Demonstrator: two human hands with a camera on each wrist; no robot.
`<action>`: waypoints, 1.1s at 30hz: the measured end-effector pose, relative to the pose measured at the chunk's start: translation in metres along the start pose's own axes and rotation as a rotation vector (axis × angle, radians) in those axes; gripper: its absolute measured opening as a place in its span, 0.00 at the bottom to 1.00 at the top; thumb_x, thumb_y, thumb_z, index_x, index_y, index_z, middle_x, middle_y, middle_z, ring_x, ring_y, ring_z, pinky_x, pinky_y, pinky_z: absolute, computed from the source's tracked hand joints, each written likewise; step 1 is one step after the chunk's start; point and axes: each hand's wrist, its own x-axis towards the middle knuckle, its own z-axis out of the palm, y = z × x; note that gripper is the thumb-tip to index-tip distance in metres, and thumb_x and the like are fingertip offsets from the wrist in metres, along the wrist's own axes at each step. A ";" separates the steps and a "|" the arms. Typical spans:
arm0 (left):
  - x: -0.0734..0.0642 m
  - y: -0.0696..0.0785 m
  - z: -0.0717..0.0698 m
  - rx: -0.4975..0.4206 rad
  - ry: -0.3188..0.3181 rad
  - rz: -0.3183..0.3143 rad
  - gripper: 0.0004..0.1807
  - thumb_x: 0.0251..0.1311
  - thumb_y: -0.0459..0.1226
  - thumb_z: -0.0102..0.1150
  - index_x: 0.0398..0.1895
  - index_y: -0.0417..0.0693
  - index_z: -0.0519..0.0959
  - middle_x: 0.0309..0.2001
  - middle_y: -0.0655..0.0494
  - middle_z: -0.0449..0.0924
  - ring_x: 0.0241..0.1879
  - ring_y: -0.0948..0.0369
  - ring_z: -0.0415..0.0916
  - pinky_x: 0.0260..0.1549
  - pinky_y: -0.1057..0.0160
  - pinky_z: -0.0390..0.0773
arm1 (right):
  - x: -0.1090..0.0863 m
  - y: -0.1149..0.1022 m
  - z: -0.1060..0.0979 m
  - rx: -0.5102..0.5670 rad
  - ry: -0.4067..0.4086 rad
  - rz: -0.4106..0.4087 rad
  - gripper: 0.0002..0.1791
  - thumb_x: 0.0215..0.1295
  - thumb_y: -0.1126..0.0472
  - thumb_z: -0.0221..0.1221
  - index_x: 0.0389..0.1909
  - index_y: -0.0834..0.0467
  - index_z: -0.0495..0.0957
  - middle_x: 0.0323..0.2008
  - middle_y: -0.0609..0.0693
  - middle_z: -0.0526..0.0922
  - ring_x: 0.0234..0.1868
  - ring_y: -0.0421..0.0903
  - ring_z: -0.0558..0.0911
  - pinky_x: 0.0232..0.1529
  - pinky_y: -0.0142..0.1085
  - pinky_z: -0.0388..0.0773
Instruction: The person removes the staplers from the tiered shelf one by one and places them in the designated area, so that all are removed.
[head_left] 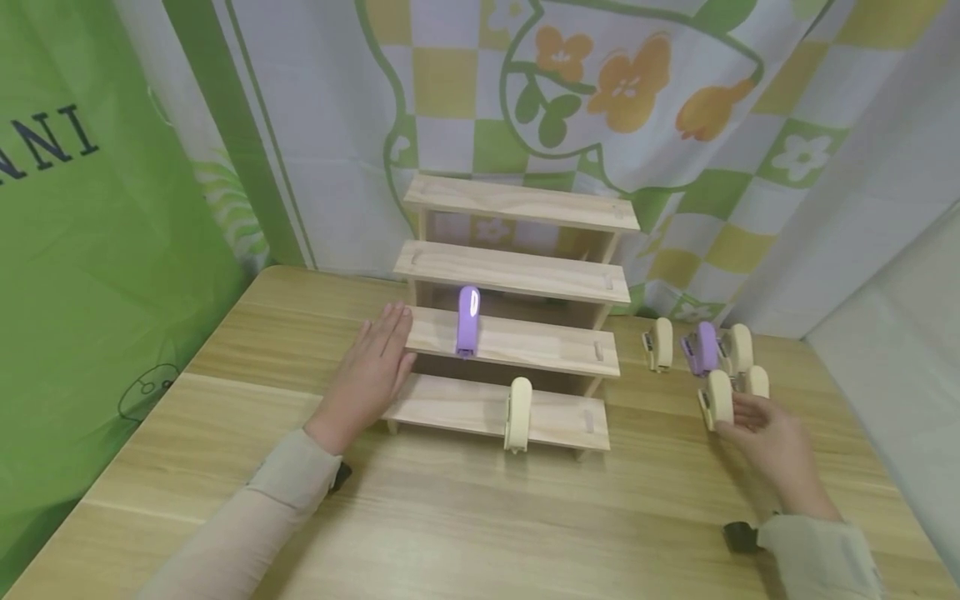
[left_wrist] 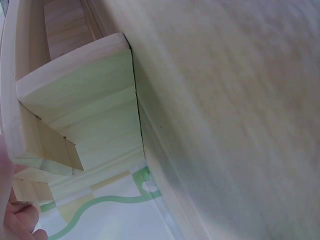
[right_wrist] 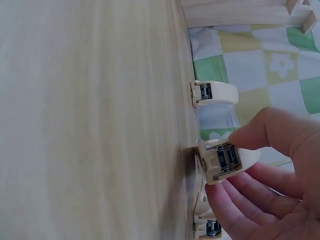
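My right hand (head_left: 776, 446) pinches a cream stapler (head_left: 718, 400) between thumb and fingers at the right of the table. The right wrist view shows the thumb on one side of this stapler (right_wrist: 224, 159) and the fingers on the other. My left hand (head_left: 369, 371) rests with straight fingers at the left end of a stepped wooden rack, by its second shelf from the bottom (head_left: 540, 343). On that shelf lies a purple stapler (head_left: 468, 321). Another cream stapler (head_left: 517, 415) lies across the bottom shelf (head_left: 450, 404).
Close behind the right hand stand a purple stapler (head_left: 702, 348) and several cream ones, such as the leftmost cream stapler (head_left: 660, 344). The rack's upper shelves (head_left: 517, 200) rise in front of a patterned curtain (head_left: 442, 83). A white wall (head_left: 900, 275) borders the table's right side.
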 end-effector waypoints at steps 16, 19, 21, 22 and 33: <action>0.001 0.000 0.002 -0.005 0.025 0.028 0.33 0.80 0.45 0.38 0.76 0.29 0.54 0.76 0.33 0.53 0.77 0.42 0.50 0.75 0.40 0.54 | -0.002 0.003 -0.001 -0.001 -0.059 0.040 0.36 0.67 0.60 0.66 0.66 0.77 0.63 0.59 0.78 0.74 0.55 0.74 0.78 0.54 0.67 0.75; 0.001 0.000 0.001 -0.006 0.018 0.020 0.33 0.78 0.43 0.43 0.76 0.29 0.54 0.76 0.33 0.53 0.77 0.42 0.50 0.75 0.41 0.53 | -0.002 0.003 -0.002 0.016 -0.067 0.051 0.36 0.68 0.60 0.65 0.67 0.77 0.62 0.59 0.78 0.72 0.56 0.75 0.77 0.54 0.70 0.72; 0.001 0.000 0.001 -0.008 0.015 0.015 0.33 0.77 0.42 0.46 0.76 0.29 0.54 0.76 0.32 0.54 0.77 0.42 0.50 0.75 0.40 0.54 | -0.001 0.003 -0.002 0.015 -0.067 0.047 0.36 0.68 0.60 0.64 0.67 0.77 0.62 0.59 0.78 0.73 0.56 0.75 0.77 0.54 0.70 0.72; 0.001 0.000 0.000 -0.007 0.014 0.013 0.34 0.77 0.41 0.47 0.76 0.29 0.54 0.76 0.32 0.54 0.77 0.42 0.50 0.75 0.40 0.55 | -0.001 0.002 -0.001 0.011 -0.066 0.044 0.35 0.68 0.60 0.64 0.67 0.77 0.62 0.59 0.78 0.73 0.55 0.75 0.77 0.54 0.70 0.72; 0.000 -0.002 0.003 0.003 0.032 0.025 0.33 0.77 0.42 0.45 0.76 0.29 0.55 0.76 0.32 0.55 0.77 0.42 0.51 0.74 0.39 0.57 | -0.003 -0.005 0.001 0.019 -0.045 0.047 0.34 0.71 0.61 0.60 0.68 0.77 0.61 0.59 0.79 0.72 0.57 0.76 0.76 0.55 0.69 0.72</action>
